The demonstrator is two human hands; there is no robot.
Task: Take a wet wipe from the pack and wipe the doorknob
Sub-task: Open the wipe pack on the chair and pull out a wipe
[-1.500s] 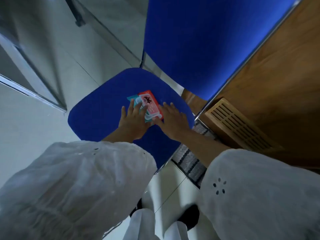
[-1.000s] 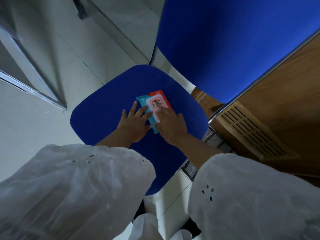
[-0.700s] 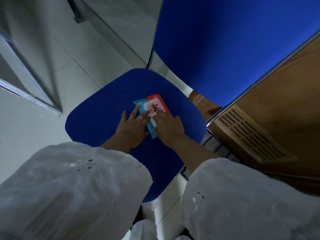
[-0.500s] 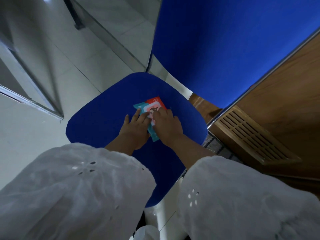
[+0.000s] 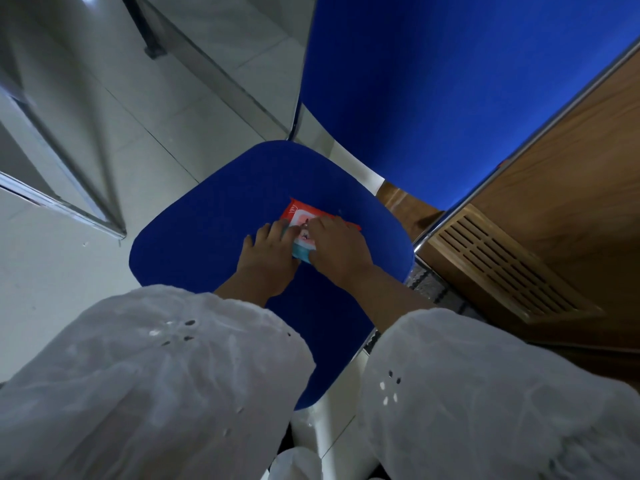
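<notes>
A red and teal wet wipe pack [image 5: 300, 216] lies flat on the blue chair seat [image 5: 207, 223]. My left hand [image 5: 268, 254] presses its left edge with fingers spread flat. My right hand [image 5: 337, 249] covers the pack's right half, fingertips pinched at the white label in its middle. Most of the pack is hidden under both hands. No wipe shows outside the pack. The doorknob is out of view.
The blue chair backrest [image 5: 450, 81] rises behind the seat. A wooden door [image 5: 571, 161] with a slatted vent [image 5: 502, 261] stands at the right. A metal frame [image 5: 69, 188] crosses the pale tiled floor at the left. My white sleeves fill the bottom.
My right hand has slid further over the pack and its fingertips now pinch at the label. My left hand stays pressed on the pack's left edge.
</notes>
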